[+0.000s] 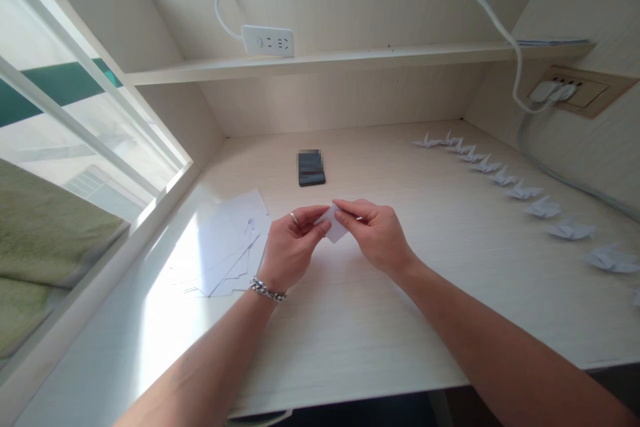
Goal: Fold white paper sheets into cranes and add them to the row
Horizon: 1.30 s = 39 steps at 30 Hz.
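Pale desk beneath; my left hand and right hand both pinch a folded paper piece between them, long axis slanting far-left to near-right.

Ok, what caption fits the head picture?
Left hand and right hand pinch a folded paper above the desk, near sheets, a phone and cranes.

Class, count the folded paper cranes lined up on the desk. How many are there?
11, roughly: the paper cranes form one curved row down the right side of the desk, from farthest to nearest, which the frame cuts off. The far ones overlap, so more may be hidden.
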Available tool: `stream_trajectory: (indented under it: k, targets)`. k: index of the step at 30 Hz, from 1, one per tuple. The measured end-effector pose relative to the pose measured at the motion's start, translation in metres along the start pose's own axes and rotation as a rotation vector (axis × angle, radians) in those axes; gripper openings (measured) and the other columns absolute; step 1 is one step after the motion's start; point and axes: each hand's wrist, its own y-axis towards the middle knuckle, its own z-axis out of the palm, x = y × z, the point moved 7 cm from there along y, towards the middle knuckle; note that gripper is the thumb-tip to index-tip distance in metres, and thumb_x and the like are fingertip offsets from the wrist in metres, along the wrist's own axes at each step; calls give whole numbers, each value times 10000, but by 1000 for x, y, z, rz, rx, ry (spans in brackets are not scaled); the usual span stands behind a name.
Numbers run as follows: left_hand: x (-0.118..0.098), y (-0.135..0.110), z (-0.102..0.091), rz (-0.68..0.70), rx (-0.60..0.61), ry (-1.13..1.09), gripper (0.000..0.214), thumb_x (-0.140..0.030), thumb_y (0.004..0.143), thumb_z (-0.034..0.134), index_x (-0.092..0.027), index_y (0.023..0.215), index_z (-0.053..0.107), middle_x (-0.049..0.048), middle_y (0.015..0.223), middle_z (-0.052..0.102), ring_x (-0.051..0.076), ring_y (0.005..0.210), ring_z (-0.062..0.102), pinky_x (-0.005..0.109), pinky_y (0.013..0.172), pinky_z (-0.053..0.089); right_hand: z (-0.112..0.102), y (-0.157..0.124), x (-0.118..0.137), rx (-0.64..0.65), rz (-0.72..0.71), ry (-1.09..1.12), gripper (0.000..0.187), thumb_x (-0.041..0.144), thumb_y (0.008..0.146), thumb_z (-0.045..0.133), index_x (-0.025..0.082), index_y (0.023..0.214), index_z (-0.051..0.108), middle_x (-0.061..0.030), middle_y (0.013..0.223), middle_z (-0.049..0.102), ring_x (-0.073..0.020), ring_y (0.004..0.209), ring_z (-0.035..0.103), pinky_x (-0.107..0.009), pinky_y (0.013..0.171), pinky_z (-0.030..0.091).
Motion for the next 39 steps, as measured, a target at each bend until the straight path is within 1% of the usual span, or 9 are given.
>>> stream_trajectory:
  k: [7, 15, 22, 28, 33, 35, 39]
  targets:
    - [-2, -1, 1, 17, 14, 20, 249, -230, 753, 768, -153, 988, 736, 73, 954, 765, 181, 854, 705, 284, 762, 582, 1, 0, -2, -8, 16, 39, 208, 285, 820, 682, 235, 999, 774, -54, 988, 756, -216, 939, 682, -340, 825, 526]
    - [-2, -1, 1, 37, 21, 39, 214, -235, 764, 758, -167, 967, 747, 61, 948, 767, 174, 841, 705, 272, 746, 580, 2, 2, -9, -26, 113, 153, 188, 304, 751, 752, 209, 909, 787, -55, 908, 773, -226, 863, 706, -350, 779, 548]
    - [-3, 0, 0, 62, 9, 70, 188, -240, 767, 755, -173, 943, 756, 58, 932, 770, 175, 824, 705, 273, 729, 582, 2, 2, -4, -6, 53, 83, 157, 295, 769, 736, 222, 898, 789, -47, 897, 765, -210, 857, 693, -336, 771, 537]
    - [-5, -1, -1, 89, -4, 120, 167, -248, 772, 749, -185, 926, 767, 53, 911, 773, 184, 822, 708, 286, 727, 584, 1, -1, 2, -19, -8, 35, 134, 267, 790, 715, 230, 896, 787, -41, 872, 752, -192, 829, 681, -317, 743, 533]
    - [-7, -2, 1, 79, -4, 106, 159, -250, 766, 753, -170, 904, 756, 57, 892, 770, 181, 808, 709, 283, 723, 582, 2, -1, -1, -44, 38, 121, 132, 280, 761, 739, 225, 871, 785, -48, 885, 762, -200, 823, 696, -316, 728, 545]
    - [-6, -2, 2, 56, 4, 79, 191, -252, 758, 761, -157, 921, 736, 65, 898, 768, 183, 822, 714, 284, 736, 583, 3, 0, -4, -42, 67, 159, 146, 300, 744, 753, 219, 862, 783, -51, 878, 765, -204, 811, 697, -320, 725, 547]
    - [-2, -1, 1, -15, 22, 45, 326, -258, 737, 780, -140, 1022, 675, 73, 869, 761, 189, 817, 720, 293, 728, 585, 6, 1, -10, -22, 118, 204, 161, 329, 719, 769, 201, 816, 772, -51, 821, 756, -197, 761, 679, -313, 696, 530]
